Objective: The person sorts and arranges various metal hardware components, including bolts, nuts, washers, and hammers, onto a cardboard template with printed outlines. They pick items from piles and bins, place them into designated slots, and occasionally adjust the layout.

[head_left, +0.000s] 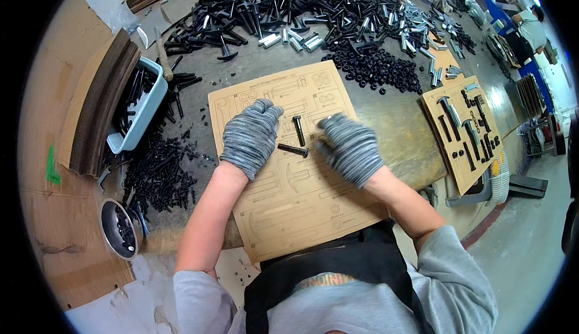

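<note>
A printed cardboard sheet (265, 237) with outline drawings of hardware lies before me on the workbench. On it rest two black bolts: an upright-pointing bolt (298, 130) and, just below, a slanted bolt (293, 150). My left hand (250, 138), in a grey striped knit glove, is over the sheet's left part with its fingers curled in; whatever they hold, if anything, is hidden. To the right of the bolts hovers my right hand (351, 148) in a matching glove, slightly blurred, thumb and forefinger apart, with no held part visible.
Heaps of black T-shaped parts (259, 14), silver sleeves (295, 40) and black nuts (374, 66) spread across the back. At left are a blue bin (145, 108), small black screws (160, 177) and a metal bowl (119, 228). A filled cardboard sheet (464, 174) sits right; a person (531, 29) stands beyond.
</note>
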`<state>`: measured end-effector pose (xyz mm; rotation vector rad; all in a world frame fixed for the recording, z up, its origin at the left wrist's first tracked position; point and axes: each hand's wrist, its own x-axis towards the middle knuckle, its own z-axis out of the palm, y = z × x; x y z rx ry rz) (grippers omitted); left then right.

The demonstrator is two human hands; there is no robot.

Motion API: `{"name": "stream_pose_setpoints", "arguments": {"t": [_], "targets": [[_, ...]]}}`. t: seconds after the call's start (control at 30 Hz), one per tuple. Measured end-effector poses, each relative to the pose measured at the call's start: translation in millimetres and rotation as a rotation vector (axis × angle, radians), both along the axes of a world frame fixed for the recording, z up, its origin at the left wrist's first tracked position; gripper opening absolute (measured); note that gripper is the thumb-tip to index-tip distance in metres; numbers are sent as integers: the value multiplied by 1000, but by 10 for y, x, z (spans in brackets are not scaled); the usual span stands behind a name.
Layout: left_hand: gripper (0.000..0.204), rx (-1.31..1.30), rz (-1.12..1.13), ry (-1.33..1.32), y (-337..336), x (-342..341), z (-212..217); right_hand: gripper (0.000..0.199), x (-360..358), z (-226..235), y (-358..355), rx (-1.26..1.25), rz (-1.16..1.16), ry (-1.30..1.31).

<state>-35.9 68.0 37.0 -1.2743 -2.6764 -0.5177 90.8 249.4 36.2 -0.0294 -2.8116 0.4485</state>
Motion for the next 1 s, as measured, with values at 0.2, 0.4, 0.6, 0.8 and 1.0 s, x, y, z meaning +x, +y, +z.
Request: {"name": "stream_pose_setpoints", "arguments": {"t": [0.2,0.4,0.6,0.8,1.0], "targets": [[20,-78,59,17,86,-84,120,29,-599,122,753,2,-230,-287],[27,-112,221,-161,-243,-205,175,28,-356,286,321,-96,83,-100],[36,-58,-7,-2,-120,-35,-20,21,-54,12,-243,-48,207,-271],[25,-357,-298,-38,327,1,-2,11,97,37,114,-55,103,-198],[17,-86,-126,-227,159,155,-90,11,-23,-52,364,-155,-29,5]]}}
